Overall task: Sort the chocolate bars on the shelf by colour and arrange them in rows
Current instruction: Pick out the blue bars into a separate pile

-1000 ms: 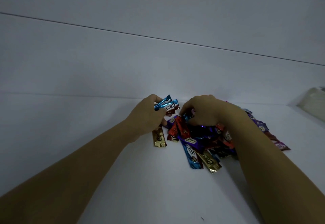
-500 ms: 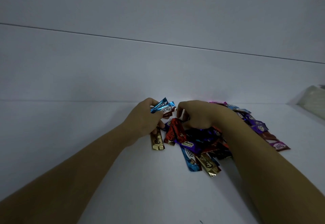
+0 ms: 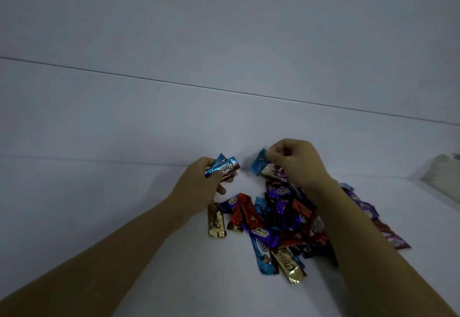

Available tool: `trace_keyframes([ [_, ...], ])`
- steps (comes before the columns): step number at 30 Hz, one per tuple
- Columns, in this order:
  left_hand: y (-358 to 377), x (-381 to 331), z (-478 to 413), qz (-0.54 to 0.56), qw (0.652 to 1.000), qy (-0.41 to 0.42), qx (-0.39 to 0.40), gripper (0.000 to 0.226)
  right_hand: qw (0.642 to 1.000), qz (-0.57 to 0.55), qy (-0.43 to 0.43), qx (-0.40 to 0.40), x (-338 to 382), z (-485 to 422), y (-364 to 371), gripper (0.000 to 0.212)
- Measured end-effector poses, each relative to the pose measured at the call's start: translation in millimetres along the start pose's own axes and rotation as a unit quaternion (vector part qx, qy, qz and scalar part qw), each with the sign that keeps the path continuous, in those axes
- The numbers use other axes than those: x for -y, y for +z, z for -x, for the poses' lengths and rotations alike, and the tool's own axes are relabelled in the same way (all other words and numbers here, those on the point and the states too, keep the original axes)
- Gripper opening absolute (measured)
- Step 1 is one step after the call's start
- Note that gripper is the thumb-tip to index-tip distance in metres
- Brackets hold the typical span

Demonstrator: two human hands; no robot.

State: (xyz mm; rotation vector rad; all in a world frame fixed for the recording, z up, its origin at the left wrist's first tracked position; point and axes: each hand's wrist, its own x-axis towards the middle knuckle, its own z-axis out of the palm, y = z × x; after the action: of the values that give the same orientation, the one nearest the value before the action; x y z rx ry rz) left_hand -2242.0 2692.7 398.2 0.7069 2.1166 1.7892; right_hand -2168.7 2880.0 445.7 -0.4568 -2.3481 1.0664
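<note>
The right hand (image 3: 296, 165), which lay knuckles-up on the pile (image 3: 281, 217) half a second ago, has risen to the pile's 12 o'clock edge. It now pinches a blue bar (image 3: 258, 165) by its upper end. That bar hangs clear of the heap, its long axis running roughly 1 to 7 o'clock. The left hand (image 3: 199, 189) still grips a bundle of blue bars (image 3: 224, 168) at the pile's 10 o'clock, their length lying 8 to 2 o'clock. The mixed pile rests on the white shelf (image 3: 112, 229). A gold bar (image 3: 216, 222) at its 9 o'clock edge lies 12 to 6.
</note>
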Motion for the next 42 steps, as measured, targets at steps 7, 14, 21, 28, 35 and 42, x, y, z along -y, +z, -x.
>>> trace_keyframes([
  [7, -2, -16, 4, 0.118, 0.991, -0.042, 0.041, 0.022, 0.982, -0.139, 0.044, 0.122, 21, 8, 10, 0.015],
  [14, -2, -24, 11, 0.190, 0.974, -0.066, 0.105, 0.019, 0.995, 0.054, -0.070, 0.037, 32, 3, 27, 0.016],
  [21, -6, -18, 7, 0.132, 0.987, -0.060, 0.076, 0.014, 0.890, 0.369, -0.086, 0.255, 20, 16, -3, 0.028],
  [28, 2, -9, 6, 0.070, 0.992, -0.056, 0.085, 0.022, 0.839, 0.436, -0.080, 0.315, 22, 27, 4, 0.029],
  [35, 7, -6, 8, 0.032, 0.995, -0.048, 0.084, 0.023, 0.820, 0.465, -0.088, 0.322, 24, 26, 13, 0.018],
  [42, 3, -9, 9, 0.071, 0.993, -0.045, 0.082, 0.023, 0.955, 0.230, -0.107, 0.156, 11, 20, -1, 0.017],
])
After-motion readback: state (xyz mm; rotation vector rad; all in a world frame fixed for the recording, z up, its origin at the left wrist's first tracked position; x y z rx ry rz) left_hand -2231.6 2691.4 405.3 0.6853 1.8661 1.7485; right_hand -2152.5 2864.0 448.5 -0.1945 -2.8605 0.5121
